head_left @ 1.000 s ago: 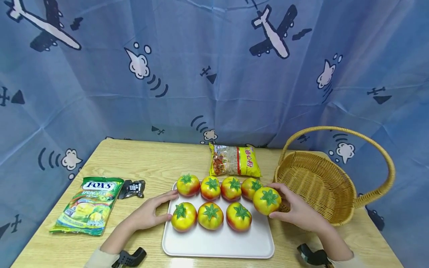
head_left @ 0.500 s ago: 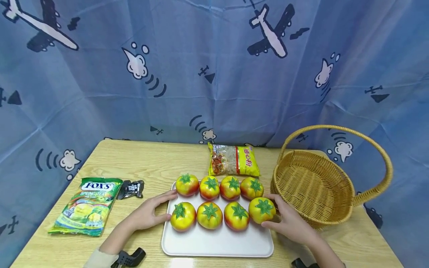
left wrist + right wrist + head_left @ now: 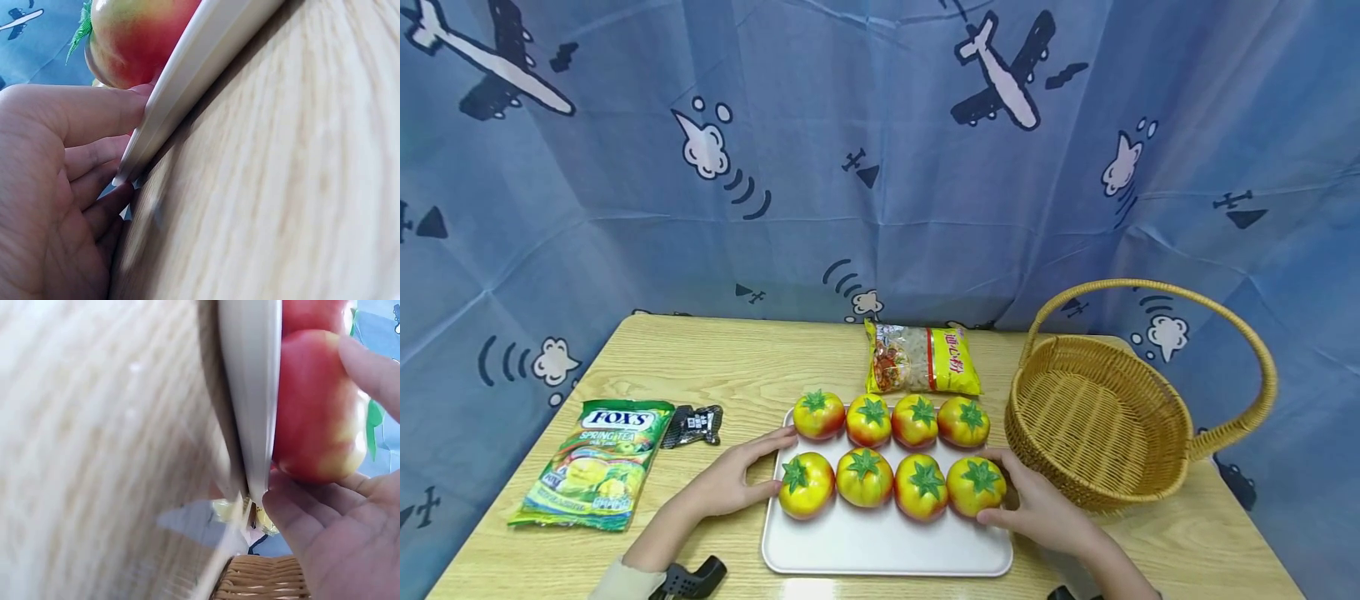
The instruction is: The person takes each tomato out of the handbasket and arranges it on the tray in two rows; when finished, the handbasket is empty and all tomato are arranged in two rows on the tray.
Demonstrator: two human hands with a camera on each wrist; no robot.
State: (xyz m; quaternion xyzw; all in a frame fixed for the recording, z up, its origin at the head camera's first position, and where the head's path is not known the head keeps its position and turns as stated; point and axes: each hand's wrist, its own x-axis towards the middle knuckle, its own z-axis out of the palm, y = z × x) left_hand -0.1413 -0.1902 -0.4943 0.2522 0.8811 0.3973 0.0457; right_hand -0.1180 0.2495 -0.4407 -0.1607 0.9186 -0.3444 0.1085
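Several yellow-and-red tomatoes with green star-shaped tops lie in two rows on a white tray. At the right end of the front row, my right hand holds a tomato between thumb and fingers. The right wrist view shows this tomato just over the tray rim, thumb on one side and fingers on the other. My left hand rests at the tray's left edge, thumb and fingers spread. Seen from the left wrist, its fingers touch the rim close to a tomato.
A wicker basket with a tall handle stands right of the tray. Behind the tray lies a yellow food packet. To the left are a green FOX'S candy bag and a small black packet. A blue curtain hangs behind the table.
My right hand has brought its tomato left and toward me, to the right end of the front row. The other front tomatoes have shifted slightly left. The left hand has stayed at the tray edge.
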